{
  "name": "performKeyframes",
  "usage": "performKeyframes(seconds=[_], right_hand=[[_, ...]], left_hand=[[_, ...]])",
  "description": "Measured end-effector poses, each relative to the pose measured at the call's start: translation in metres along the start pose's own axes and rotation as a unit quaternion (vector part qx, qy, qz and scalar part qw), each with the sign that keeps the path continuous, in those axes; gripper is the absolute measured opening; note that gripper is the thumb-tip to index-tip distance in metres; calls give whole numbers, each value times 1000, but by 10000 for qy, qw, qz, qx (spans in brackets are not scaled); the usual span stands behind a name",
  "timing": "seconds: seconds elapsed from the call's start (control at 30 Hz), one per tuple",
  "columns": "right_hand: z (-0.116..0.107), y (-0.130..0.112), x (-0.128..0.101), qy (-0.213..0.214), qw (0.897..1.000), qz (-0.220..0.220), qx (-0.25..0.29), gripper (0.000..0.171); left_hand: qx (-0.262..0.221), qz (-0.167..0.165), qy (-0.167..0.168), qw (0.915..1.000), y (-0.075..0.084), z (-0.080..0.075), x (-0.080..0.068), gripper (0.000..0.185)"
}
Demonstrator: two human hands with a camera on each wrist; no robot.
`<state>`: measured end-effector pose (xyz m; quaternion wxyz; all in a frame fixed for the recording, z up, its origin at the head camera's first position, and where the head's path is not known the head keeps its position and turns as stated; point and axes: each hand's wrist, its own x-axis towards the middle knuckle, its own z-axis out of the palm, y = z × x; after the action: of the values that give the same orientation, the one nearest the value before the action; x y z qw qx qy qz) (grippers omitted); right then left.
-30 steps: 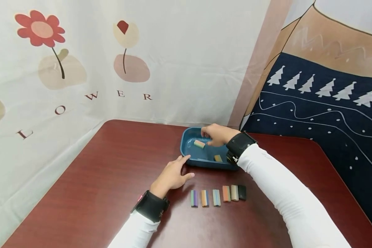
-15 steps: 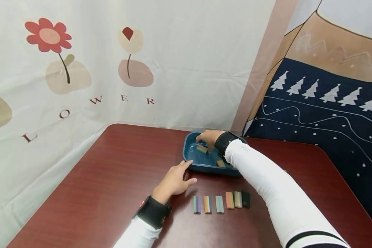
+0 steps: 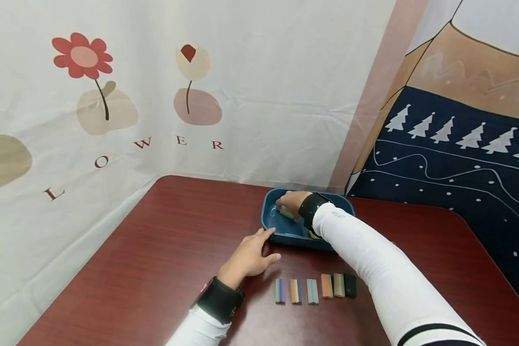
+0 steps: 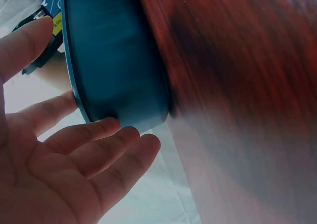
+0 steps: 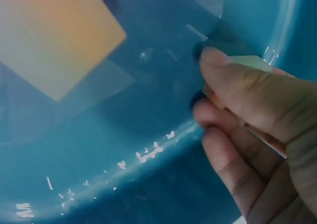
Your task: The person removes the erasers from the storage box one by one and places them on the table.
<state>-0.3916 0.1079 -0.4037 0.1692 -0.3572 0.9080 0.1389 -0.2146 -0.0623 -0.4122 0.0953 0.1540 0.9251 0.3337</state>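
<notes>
A blue tray (image 3: 296, 241) stands near the table's back edge. Inside it, my right hand (image 3: 290, 202) pinches a small green-and-orange striped block (image 5: 252, 62) between thumb and fingers, close to the tray floor; the fingers hide part of it. A second block (image 5: 59, 40), pale with a yellow-orange end, lies in the tray, mostly behind my right wrist in the head view. My left hand (image 3: 248, 257) has its fingers extended, with fingertips touching the tray's near left corner and the thumb held apart.
In front of the tray is a row of small bars, among them a green-purple bar (image 3: 279, 291), an orange bar (image 3: 326, 286) and a black bar (image 3: 350, 285). The reddish-brown table (image 3: 155, 250) meets a printed cloth (image 3: 264, 96) at the back.
My right hand has lowered into the tray, moved to the striped block and taken hold of it. The left hand stays at the tray corner. The head view has shifted slightly.
</notes>
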Motion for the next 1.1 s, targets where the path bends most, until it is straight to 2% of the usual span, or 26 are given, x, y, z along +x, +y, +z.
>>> performKeyframes(seconds=[0.23, 0.47, 0.67, 0.93, 1.1], right_hand=[[4, 2, -2, 268, 9993, -167, 207, 54], [7, 3, -4, 312, 9982, -163, 486, 34], [-4, 4, -16, 410, 9955, -157, 843, 26], [-17, 4, -40, 521, 9934, -219, 996, 27], [-23, 7, -53, 660, 9920, -155, 1068, 40]], left_hand=[[-11, -22, 36, 10000, 0, 0, 0, 66], [-24, -91, -3, 10000, 1, 2, -1, 67], [-49, -55, 20, 10000, 1, 1, 0, 67], [-82, -29, -42, 10000, 0, 1, -1, 67], [-87, -23, -14, 10000, 0, 2, -1, 67]])
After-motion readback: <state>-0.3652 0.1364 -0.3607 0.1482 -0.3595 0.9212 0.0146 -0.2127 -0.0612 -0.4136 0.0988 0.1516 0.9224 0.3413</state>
